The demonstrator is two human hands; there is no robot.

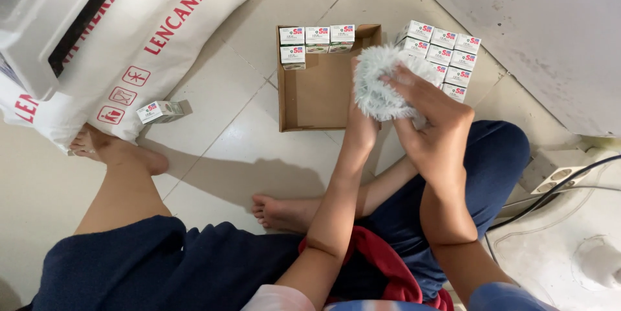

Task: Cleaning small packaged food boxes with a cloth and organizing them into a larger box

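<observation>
Both hands grip fluffy white duster (381, 81), held above floor (226, 136) between cardboard tray and stacked cartons. Left hand (361, 126) closed on duster's lower edge; right hand (432, 117) fingers (401, 78) curled over top. Cardboard tray (310, 104) just behind holds five small cartons (317, 38). Stacked cartons (446, 49) just right. Single carton (158, 111) lies beside white sack (149, 26), well apart.
</observation>
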